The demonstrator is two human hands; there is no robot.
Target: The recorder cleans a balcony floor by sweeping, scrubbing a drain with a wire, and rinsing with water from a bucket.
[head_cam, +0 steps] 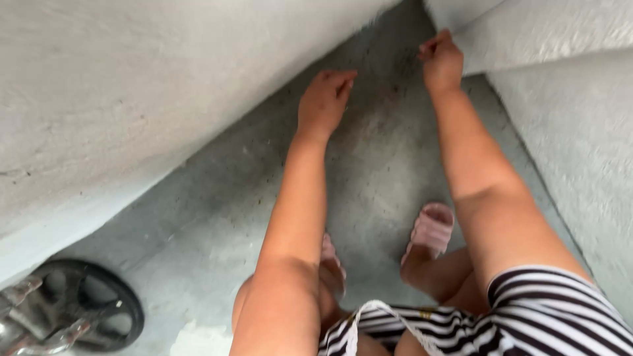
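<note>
View from the head camera, looking down along both bare arms toward a grey concrete floor (376,165) in a narrow corner between two pale rendered walls. The left hand (324,102) reaches forward with the palm turned down and the fingers (343,82) loosely curled, grasping nothing; it hangs over the speckled, dusty part of the floor, close to the foot of the left wall (132,86). The right hand (440,60) is further forward, its fingers bunched together at the lower edge of the right wall (567,112), where wall and floor meet; whether something small is pinched between the fingertips cannot be told, as the frame is blurred there. The two hands are well apart, with bare floor between them. Below the arms, two pink slippers appear on the person's feet: the right slipper (432,229) shows plainly, the left slipper (331,260) is partly hidden behind the left forearm. A black-and-white striped garment (527,316) fills the lower right. At the lower left, a dark spoked wheel (86,306) lies beside metal parts (26,316).
</note>
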